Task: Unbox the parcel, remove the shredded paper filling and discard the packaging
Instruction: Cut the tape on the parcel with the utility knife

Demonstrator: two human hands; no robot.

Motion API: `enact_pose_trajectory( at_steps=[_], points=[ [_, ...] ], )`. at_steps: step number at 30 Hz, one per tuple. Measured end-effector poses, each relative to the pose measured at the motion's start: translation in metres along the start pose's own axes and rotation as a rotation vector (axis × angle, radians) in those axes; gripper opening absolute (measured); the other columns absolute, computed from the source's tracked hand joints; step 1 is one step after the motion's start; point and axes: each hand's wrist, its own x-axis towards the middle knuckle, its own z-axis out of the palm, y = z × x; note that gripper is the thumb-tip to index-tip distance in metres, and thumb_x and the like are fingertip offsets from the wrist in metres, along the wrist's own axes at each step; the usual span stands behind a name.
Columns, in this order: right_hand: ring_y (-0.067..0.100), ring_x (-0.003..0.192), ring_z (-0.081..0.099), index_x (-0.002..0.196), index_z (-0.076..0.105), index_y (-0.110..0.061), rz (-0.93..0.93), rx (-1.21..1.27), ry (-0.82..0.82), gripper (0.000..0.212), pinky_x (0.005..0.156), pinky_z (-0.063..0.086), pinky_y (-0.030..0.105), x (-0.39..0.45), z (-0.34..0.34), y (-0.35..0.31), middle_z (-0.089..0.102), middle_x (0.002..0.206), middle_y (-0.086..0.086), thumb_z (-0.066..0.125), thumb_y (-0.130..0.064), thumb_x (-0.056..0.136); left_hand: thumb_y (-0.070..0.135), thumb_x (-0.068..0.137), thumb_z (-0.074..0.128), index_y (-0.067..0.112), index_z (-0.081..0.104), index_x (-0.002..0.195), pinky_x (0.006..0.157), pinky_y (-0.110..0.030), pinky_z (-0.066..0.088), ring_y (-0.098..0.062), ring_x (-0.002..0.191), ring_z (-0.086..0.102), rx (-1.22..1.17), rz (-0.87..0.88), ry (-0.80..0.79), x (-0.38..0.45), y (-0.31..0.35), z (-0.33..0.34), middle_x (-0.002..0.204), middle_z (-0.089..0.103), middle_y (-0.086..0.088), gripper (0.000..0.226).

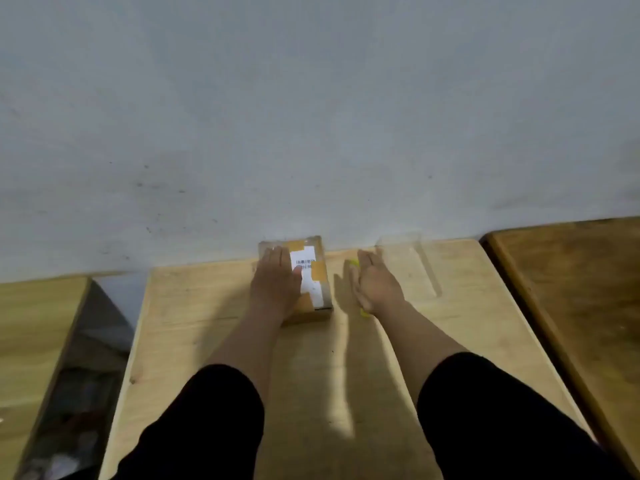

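Note:
A small brown cardboard parcel (318, 271) with a white barcode label and tan tape sits at the far edge of the light wooden table (214, 306), against the wall. My left hand (275, 282) lies flat on top of its left half, fingers straight and together. My right hand (375, 282) rests on its edge just right of the parcel, fingers nearly straight. A yellow object (354, 262) shows past its fingertips and again at the wrist. The hand hides most of it, so I cannot tell whether the hand grips it.
A clear plastic container (415, 265) stands right of my right hand near the wall. A darker wooden table (571, 289) adjoins on the right, another light one (34, 323) on the left across a gap (90, 358). The grey wall (311, 116) rises behind.

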Motion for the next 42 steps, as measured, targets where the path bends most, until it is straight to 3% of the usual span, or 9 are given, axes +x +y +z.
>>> enact_pose_trajectory(
  at_steps=[5, 9, 19, 24, 26, 30, 35, 39, 42],
  points=[
    [0.031, 0.128, 0.037, 0.139, 0.031, -0.007, 0.033, 0.017, 0.022, 0.049, 0.102, 0.037, 0.038, 0.007, 0.043, 0.037, 0.039, 0.140, 0.013, 0.038, -0.031, 0.097, 0.026, 0.098, 0.031, 0.002, 0.012, 0.145, 0.120, -0.040, 0.008, -0.030, 0.145, 0.003, -0.114, -0.141, -0.004, -0.007, -0.019, 0.039, 0.157, 0.005, -0.017, 0.057],
    [0.030, 0.122, 0.041, 0.139, 0.031, -0.008, 0.049, -0.030, 0.115, 0.053, 0.097, 0.041, 0.040, 0.014, 0.067, 0.056, 0.041, 0.137, 0.012, 0.045, -0.033, 0.094, 0.029, 0.098, 0.030, 0.007, 0.001, 0.147, 0.117, -0.033, 0.002, -0.022, 0.145, -0.006, -0.200, -0.195, 0.031, -0.008, -0.026, 0.056, 0.158, -0.007, -0.008, 0.061],
    [0.028, 0.083, 0.049, 0.136, 0.040, -0.017, 0.010, -0.036, 0.248, 0.052, 0.069, 0.046, 0.039, 0.026, 0.089, 0.067, 0.053, 0.094, 0.013, 0.056, -0.026, 0.088, 0.027, 0.097, 0.031, 0.005, 0.002, 0.146, 0.118, -0.031, 0.007, -0.018, 0.145, 0.000, -0.216, -0.155, 0.103, -0.010, -0.030, 0.065, 0.158, 0.000, -0.010, 0.061],
    [0.015, 0.072, 0.040, 0.140, 0.030, -0.032, 0.031, 0.028, 0.190, 0.052, 0.061, 0.034, 0.028, 0.030, 0.072, 0.096, 0.038, 0.081, -0.001, 0.048, -0.027, 0.091, 0.027, 0.097, 0.031, 0.006, 0.003, 0.147, 0.118, -0.034, 0.013, -0.016, 0.145, 0.001, -0.241, -0.153, 0.125, -0.007, 0.001, 0.074, 0.158, 0.000, -0.007, 0.061],
    [0.014, 0.074, 0.039, 0.142, 0.026, -0.031, 0.002, 0.015, 0.177, 0.053, 0.061, 0.034, 0.028, 0.033, 0.066, 0.101, 0.038, 0.084, -0.001, 0.044, -0.026, 0.093, 0.027, 0.097, 0.032, 0.007, 0.003, 0.147, 0.118, -0.037, 0.018, -0.016, 0.145, 0.002, -0.261, -0.160, 0.129, -0.008, 0.009, 0.074, 0.158, 0.000, -0.006, 0.061],
    [0.028, 0.086, 0.050, 0.144, 0.026, -0.013, -0.045, 0.122, 0.243, 0.052, 0.067, 0.042, 0.036, 0.035, 0.052, 0.074, 0.052, 0.101, 0.017, 0.042, -0.021, 0.096, 0.026, 0.097, 0.033, 0.010, 0.004, 0.148, 0.116, -0.040, 0.026, -0.017, 0.145, 0.006, -0.288, -0.167, 0.153, -0.009, 0.008, 0.072, 0.158, 0.002, -0.005, 0.061],
    [0.030, 0.091, 0.053, 0.144, 0.026, -0.014, -0.174, 0.259, 0.279, 0.050, 0.074, 0.047, 0.041, 0.034, 0.048, 0.024, 0.054, 0.109, 0.018, 0.040, -0.021, 0.097, 0.022, 0.098, 0.035, 0.010, 0.004, 0.147, 0.116, -0.029, 0.016, -0.010, 0.143, 0.000, -0.351, -0.152, 0.191, -0.012, 0.008, 0.072, 0.158, -0.005, -0.001, 0.059],
    [0.030, 0.111, 0.048, 0.145, 0.024, -0.015, -0.204, 0.221, 0.204, 0.050, 0.091, 0.045, 0.043, 0.037, 0.060, 0.003, 0.048, 0.130, 0.017, 0.037, -0.023, 0.097, 0.020, 0.098, 0.034, 0.012, 0.001, 0.147, 0.112, -0.021, 0.012, -0.005, 0.139, -0.005, -0.403, -0.156, 0.174, -0.012, 0.004, 0.074, 0.158, -0.009, -0.005, 0.060],
    [0.030, 0.121, 0.043, 0.145, 0.023, -0.014, -0.188, 0.148, 0.151, 0.049, 0.098, 0.042, 0.043, 0.040, 0.066, 0.000, 0.042, 0.138, 0.017, 0.034, -0.025, 0.098, 0.019, 0.098, 0.035, 0.012, 0.002, 0.147, 0.114, -0.023, 0.011, -0.005, 0.138, -0.009, -0.427, -0.162, 0.166, -0.011, 0.002, 0.075, 0.158, -0.008, -0.008, 0.060]
  ],
)
